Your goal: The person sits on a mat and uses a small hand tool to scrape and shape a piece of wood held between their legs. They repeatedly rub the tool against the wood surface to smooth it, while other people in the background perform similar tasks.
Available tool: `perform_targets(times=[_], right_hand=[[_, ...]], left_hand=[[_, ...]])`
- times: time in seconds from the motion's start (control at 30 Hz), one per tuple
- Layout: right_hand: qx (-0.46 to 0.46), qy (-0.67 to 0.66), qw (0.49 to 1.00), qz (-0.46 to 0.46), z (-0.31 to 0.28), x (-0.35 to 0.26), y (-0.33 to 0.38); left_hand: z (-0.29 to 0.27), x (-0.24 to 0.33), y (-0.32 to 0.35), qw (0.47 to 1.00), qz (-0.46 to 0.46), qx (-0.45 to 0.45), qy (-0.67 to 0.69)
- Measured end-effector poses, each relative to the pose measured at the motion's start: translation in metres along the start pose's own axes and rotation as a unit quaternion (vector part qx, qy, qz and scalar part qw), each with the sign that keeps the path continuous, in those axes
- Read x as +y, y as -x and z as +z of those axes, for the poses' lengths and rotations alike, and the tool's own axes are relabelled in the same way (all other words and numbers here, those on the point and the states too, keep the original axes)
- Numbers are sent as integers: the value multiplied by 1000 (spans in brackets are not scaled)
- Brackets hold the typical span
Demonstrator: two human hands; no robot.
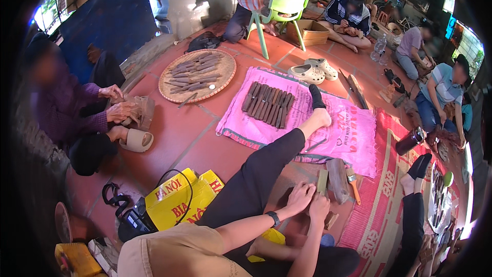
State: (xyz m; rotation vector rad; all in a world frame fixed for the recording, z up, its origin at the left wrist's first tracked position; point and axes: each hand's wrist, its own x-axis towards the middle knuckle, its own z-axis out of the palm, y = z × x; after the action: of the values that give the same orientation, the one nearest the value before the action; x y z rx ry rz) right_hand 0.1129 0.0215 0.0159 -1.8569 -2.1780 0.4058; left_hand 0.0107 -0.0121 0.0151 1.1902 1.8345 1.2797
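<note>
My left hand (301,197), with a dark watch on its wrist, is closed, fingers pressed together. Right beside it my right hand (319,208) is also closed, by the near end of a narrow greenish block (322,181). Whatever the two hands hold is hidden by the fingers. Just right of the block lies a larger grey-brown block (336,178), and past it a flat brush (353,184) with an orange handle. A small piece of wood (331,220) sits close to my right hand.
Beyond my outstretched leg, a pink sack (338,123) carries a row of dark wooden-handled tools (267,105). A round woven tray (169,79) holds more tools. Yellow cardboard (171,195) lies left, a red mat (376,200) right. Clogs (307,73) stand ahead; several people sit around.
</note>
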Motion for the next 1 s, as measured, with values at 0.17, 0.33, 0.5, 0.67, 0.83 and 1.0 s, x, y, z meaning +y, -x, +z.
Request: perform_targets(times=[0.17,0.33,0.5,0.67,0.83,1.0], right_hand=[[112,13,988,-105,-29,-21,20],[45,-5,997,-55,-4,2,1],[128,6,986,-109,-35,-29,20],[90,3,994,-63,-9,-3,8],[129,-29,985,-112,-29,-25,23],[78,8,995,-58,-6,-3,10]], left_hand=[[0,-6,-1,999,22,18,-17],[2,2,-2,1000,-2,8,-8],[-1,-8,-3,1000,2,10,-20],[0,-1,-4,1000,1,-6,-14],[0,-5,-4,999,6,18,-32],[6,-6,-5,1000,18,5,-23]])
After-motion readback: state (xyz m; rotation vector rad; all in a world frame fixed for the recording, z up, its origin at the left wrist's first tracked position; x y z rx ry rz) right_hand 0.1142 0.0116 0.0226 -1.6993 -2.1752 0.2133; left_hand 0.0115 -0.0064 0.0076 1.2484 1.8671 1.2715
